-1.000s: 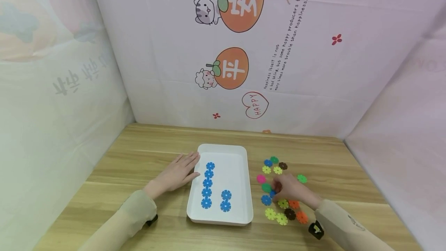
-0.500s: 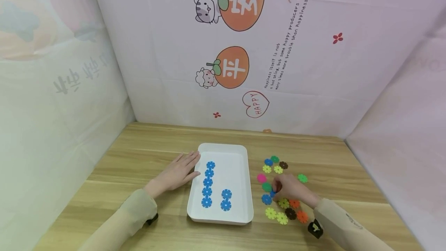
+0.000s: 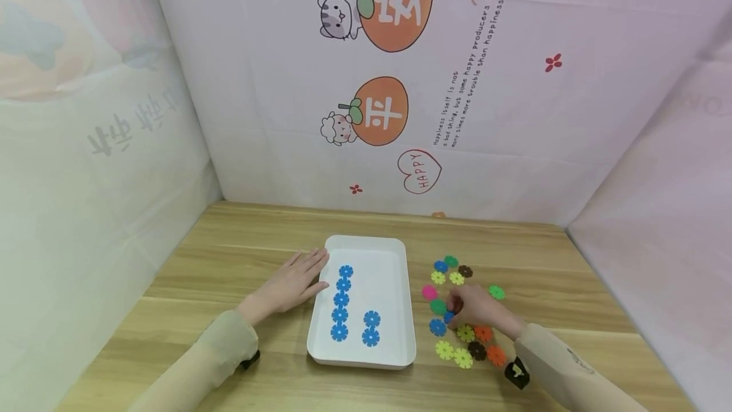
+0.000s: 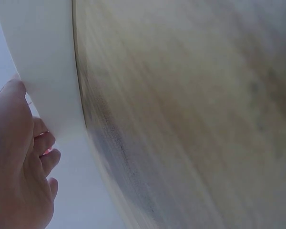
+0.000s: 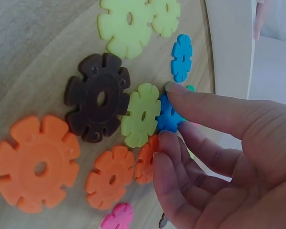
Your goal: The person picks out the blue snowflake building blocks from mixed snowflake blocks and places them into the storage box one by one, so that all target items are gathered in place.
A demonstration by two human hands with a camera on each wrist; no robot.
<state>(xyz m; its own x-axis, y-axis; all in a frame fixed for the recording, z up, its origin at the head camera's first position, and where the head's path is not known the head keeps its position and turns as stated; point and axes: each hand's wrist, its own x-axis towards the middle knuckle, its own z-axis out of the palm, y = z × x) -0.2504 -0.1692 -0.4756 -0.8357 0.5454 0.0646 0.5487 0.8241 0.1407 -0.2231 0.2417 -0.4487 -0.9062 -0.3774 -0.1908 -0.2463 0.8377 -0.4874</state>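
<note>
In the head view, a white tray (image 3: 391,272) lies on the wooden table with a column of several blue snowflake discs (image 3: 340,299) and two more blue discs (image 3: 371,319) beside it. Along the tray's left rim rests my left hand (image 3: 288,286), its fingers mostly extended. My right hand (image 3: 485,311) is over the loose discs right of the tray. The right wrist view has its thumb and fingertips pinching a blue snowflake disc (image 5: 167,116) by the edges, low at the table. Part of that disc is hidden by the fingers.
Around the right hand lie a yellow-green disc (image 5: 141,116), a dark brown disc (image 5: 99,98), an orange disc (image 5: 37,163), a pink disc (image 3: 429,292) and a green disc (image 3: 495,292). A printed cloth wall (image 3: 274,164) rises behind the table, with others at both sides.
</note>
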